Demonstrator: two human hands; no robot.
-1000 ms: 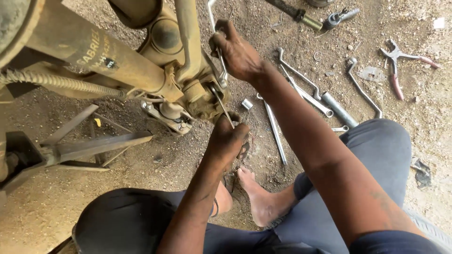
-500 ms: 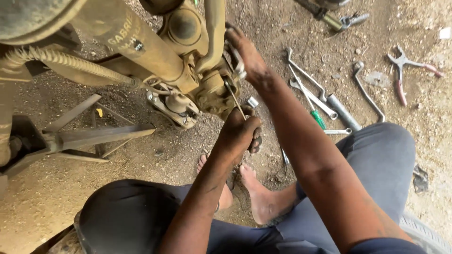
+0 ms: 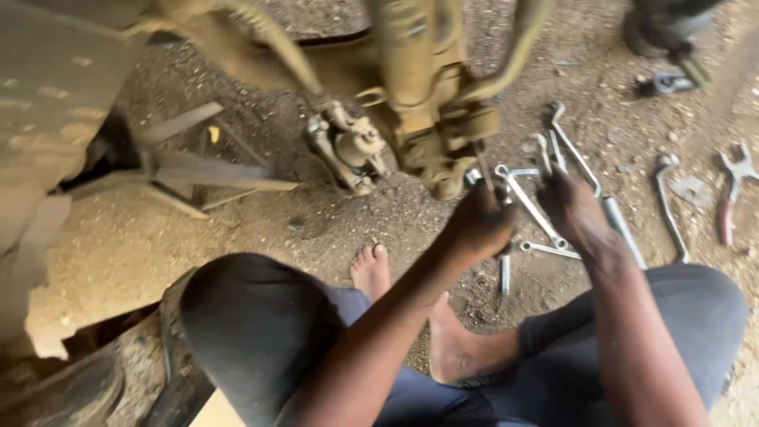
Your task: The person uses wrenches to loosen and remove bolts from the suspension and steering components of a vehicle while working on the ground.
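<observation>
Mud-caked metal, tan with dried dirt, fills the upper frame: a vehicle's axle assembly (image 3: 427, 87) hangs over bare, gravelly ground (image 3: 332, 229), with a small bracket part (image 3: 348, 150) bolted at its lower left. The person sits beneath it in dark trousers, one bare foot (image 3: 371, 273) flat on the dirt.

The left hand (image 3: 482, 225) is curled closed just below the assembly, fingers wrapped round a thin tool shaft whose upper end reaches the underside of the metalwork; motion blur hides what kind of tool it is. The right hand (image 3: 573, 205) is just beside it, fingers bent round the shank of a ring spanner (image 3: 526, 202) that slants between the two hands.

Loose spanners (image 3: 545, 249) lie on the ground under and behind the hands, one long spanner (image 3: 573, 146) running up and to the left. Further right lie a bent wrench (image 3: 668, 205) and red-handled pliers (image 3: 731, 194), well apart from the hands. No box or tray holds the tools; all rest directly on the dirt.
</observation>
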